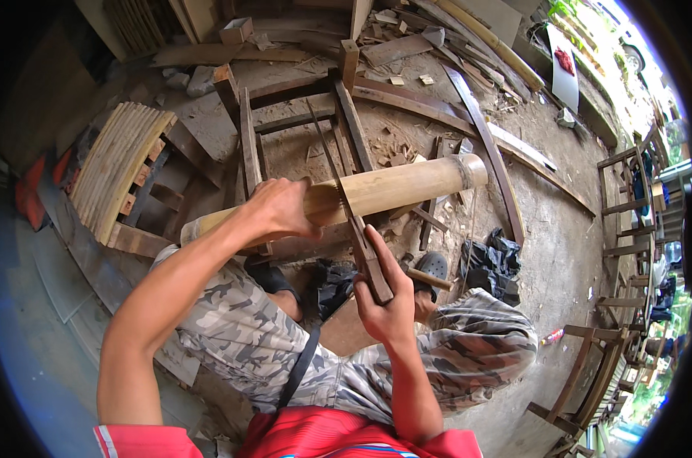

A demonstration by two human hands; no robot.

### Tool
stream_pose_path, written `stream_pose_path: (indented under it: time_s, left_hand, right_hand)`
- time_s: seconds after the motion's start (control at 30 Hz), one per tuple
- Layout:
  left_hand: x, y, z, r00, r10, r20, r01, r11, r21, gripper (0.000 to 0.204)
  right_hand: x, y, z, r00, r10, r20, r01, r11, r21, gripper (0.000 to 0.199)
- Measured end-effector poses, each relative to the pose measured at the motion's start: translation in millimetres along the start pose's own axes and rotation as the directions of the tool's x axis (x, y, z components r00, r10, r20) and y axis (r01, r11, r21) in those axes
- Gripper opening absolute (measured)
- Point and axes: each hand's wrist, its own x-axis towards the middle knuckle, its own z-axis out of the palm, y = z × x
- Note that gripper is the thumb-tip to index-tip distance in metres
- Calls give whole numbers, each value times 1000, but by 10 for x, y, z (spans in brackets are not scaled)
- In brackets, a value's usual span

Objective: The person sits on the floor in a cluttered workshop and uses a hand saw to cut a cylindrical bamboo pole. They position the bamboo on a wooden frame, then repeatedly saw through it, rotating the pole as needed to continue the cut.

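Note:
A thick, pale bamboo pole (407,185) lies crosswise in front of me over a dark wooden frame (249,149), its right end slightly higher in the picture. My left hand (282,208) is closed round the pole, left of the saw. In my right hand (388,301) is the wooden handle of a hand saw (370,259). Its narrow blade crosses the pole just right of my left hand and points away over the frame. Whether the teeth have entered the bamboo cannot be made out.
A slatted bamboo stool (120,168) stands at the left. Long wooden strips (487,149) and offcuts litter the dusty ground beyond. A black plastic bag (492,263) lies near my sandal (432,269). Wooden chair frames (590,374) line the right side.

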Motion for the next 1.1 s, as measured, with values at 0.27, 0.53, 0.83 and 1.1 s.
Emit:
stream_pose_path:
  time_s: [0.27, 0.53, 0.83, 1.1]
  left_hand:
    - [-1, -77, 53, 999, 39, -3, -39, 999, -16, 84]
    - [59, 22, -83, 999, -25, 48, 27, 998, -50, 82]
    - [95, -137, -21, 996, -13, 88, 22, 995, -99, 78]
    - [179, -184, -134, 997, 32, -73, -29, 999, 42, 91]
  right_hand:
    - [-1706, -164, -658, 991, 103, 90, -94, 990, -104, 73]
    - [-100, 187, 19, 998, 48, 45, -52, 994, 94, 79]
    - [-1756, 117, -707, 997, 80, 20, -80, 996, -36, 70]
    - [-1316, 199, -652, 957, -165, -237, 82, 942, -326, 64]
